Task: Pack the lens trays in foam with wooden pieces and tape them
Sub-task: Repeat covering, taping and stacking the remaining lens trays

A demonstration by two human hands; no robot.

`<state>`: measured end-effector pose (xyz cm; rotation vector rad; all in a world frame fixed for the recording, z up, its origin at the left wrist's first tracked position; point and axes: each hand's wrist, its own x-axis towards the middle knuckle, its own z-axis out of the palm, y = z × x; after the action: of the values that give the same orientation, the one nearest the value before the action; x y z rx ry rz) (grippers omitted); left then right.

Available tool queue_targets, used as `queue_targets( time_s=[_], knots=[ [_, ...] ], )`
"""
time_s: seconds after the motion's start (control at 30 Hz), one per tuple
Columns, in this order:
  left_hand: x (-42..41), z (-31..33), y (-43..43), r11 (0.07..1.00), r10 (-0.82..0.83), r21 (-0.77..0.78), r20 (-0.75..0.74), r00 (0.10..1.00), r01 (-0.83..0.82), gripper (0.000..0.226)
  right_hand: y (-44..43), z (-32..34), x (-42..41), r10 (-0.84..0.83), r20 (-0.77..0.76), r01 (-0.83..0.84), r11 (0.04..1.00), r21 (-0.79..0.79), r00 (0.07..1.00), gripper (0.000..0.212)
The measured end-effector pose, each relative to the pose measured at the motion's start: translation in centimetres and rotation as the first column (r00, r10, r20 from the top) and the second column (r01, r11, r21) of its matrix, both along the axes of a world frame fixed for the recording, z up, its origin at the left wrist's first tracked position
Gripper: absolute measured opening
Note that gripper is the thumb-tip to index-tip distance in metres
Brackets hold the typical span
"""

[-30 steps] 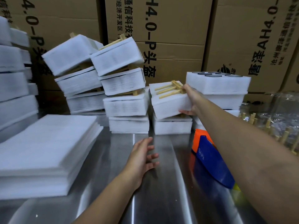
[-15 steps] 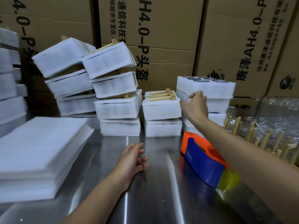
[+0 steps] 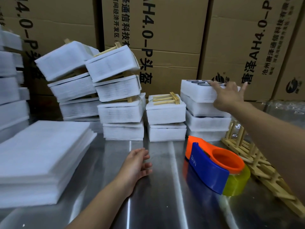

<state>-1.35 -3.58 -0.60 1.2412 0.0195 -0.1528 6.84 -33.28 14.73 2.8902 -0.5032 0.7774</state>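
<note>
Now | right hand [image 3: 228, 95] fingers spread straight atop lens tray [image 3: 196, 93] | left hand [image 3: 137, 164] relaxed, empty

Right hand [image 3: 227, 95], fingers [image 3: 214, 85] spread, at the topmost lens tray [image 3: 196, 93]; left hand [image 3: 137, 164] loose over the steel table [image 3: 165, 204].

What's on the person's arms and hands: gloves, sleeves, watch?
Nothing worn shows. The left hand and right hand are bare: no gloves, no rings visible. The left forearm and right forearm are bare to the frame edge: no sleeves, watch or bands.
</note>
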Motion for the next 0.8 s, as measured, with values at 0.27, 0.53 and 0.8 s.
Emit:
queue_targets(
  time_s=[0.27, 0.53, 0.8],
  knots=[
    [0.2, -0.3, -0.1, 0.998, -0.004, 0.057, 0.031, 1.000, 0.002, 0.013, -1.6, 0.6, -0.9, 0.252, 0.087, -0.250, 0.968, -0.023, 0.964, 0.050],
    [0.0, 0.1, 0.2, 0.997, 0.072, 0.029, 0.142, 0.987, -0.076, 0.015, 4.8, 0.8, -8.0, 0.433, 0.168, -0.383, 0.886, -0.261, 0.886, 0.045],
    [0.8, 1.1, 2.7, 0.804, 0.582, -0.115, 0.351, 0.734, -0.583, 0.032, 13.3, -6.2, -18.1, 0.617, 0.219, -0.568, 0.785, -0.249, 0.756, 0.043]
  ],
)
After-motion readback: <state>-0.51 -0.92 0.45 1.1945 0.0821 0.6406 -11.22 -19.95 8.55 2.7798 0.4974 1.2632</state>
